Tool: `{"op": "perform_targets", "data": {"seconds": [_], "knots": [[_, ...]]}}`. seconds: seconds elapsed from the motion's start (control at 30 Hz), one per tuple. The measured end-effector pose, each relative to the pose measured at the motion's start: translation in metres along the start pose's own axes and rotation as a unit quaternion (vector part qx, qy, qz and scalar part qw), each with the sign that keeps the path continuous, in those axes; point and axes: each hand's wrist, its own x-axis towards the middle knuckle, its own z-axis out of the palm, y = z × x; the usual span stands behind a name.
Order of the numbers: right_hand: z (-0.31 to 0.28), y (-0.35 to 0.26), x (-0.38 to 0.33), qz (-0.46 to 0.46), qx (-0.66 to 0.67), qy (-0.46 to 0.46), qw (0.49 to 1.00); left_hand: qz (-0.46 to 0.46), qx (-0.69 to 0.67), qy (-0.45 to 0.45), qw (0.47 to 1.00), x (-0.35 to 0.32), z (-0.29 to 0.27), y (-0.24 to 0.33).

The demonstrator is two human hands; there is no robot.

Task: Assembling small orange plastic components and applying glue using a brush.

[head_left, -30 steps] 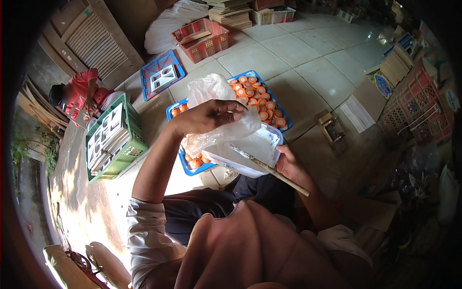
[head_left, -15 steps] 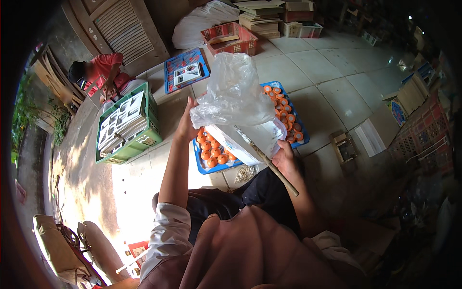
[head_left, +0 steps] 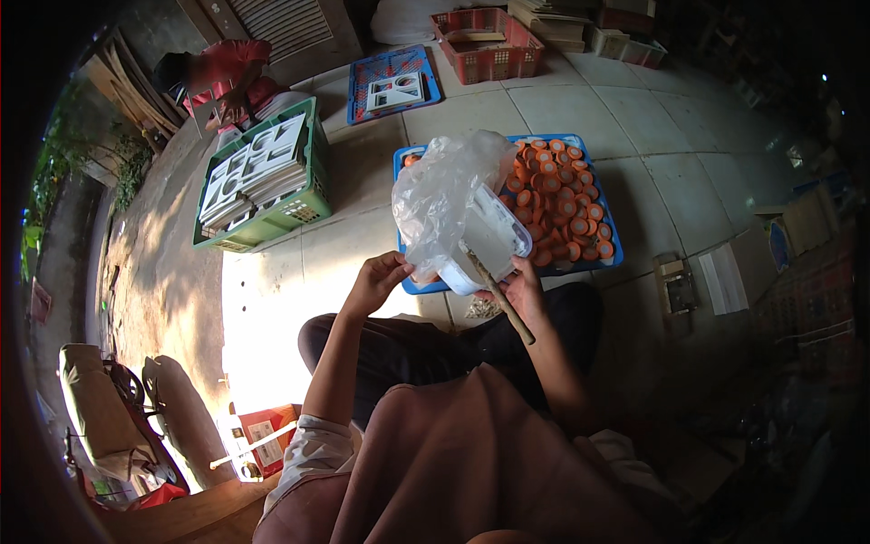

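Observation:
My right hand (head_left: 517,288) grips a white plastic tub (head_left: 489,238) together with a thin wooden stick (head_left: 500,299) that slants down toward my lap. A clear plastic bag (head_left: 444,195) is draped over the tub and bulges up to the left. My left hand (head_left: 381,279) pinches the bag's lower left edge. Behind both hands a blue tray (head_left: 605,263) lies on the tiled floor, filled with several round orange pieces (head_left: 566,204).
A green crate (head_left: 299,213) of stacked white cards stands at the left. A second blue tray (head_left: 396,83) and a red basket (head_left: 485,45) lie farther back. A person in red (head_left: 227,77) crouches at the far left. A small brown box (head_left: 675,286) sits right of the tray.
The bag and tub have come lower and closer to my lap. My left hand has dropped from the bag's top to its lower left edge. My view has tilted.

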Motion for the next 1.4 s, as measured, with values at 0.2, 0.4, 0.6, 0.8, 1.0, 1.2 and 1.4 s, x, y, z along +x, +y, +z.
{"op": "perform_targets", "data": {"seconds": [0.2, 0.4, 0.6, 0.8, 1.0, 1.2, 1.4], "knots": [[0.018, 0.018, 0.003, 0.015, -0.02, -0.023, 0.999, 0.001, 0.196, -0.207, 0.958, -0.055, -0.031, 0.115], [0.05, 0.036, -0.001, 0.035, -0.061, -0.052, 0.996, 0.122, 0.406, 0.069, 0.903, 0.058, -0.065, 0.172], [0.069, 0.051, -0.006, 0.048, -0.074, -0.09, 0.992, -0.064, 0.659, -0.17, 0.73, 0.133, -0.04, 0.163], [0.079, 0.055, 0.008, 0.055, -0.106, -0.071, 0.99, 0.089, 0.411, -0.178, 0.889, 0.08, 0.037, 0.169], [0.068, 0.057, 0.025, -0.051, 0.028, -0.057, 0.997, 0.287, 0.393, -0.111, 0.867, -0.028, 0.057, 0.202], [0.045, 0.038, 0.031, -0.112, 0.069, -0.062, 0.989, 0.062, 0.001, 0.319, 0.946, -0.01, -0.005, 0.118], [0.044, 0.027, 0.031, -0.124, 0.131, -0.046, 0.982, 0.061, -0.225, 0.114, 0.966, 0.012, 0.032, 0.03]]}}
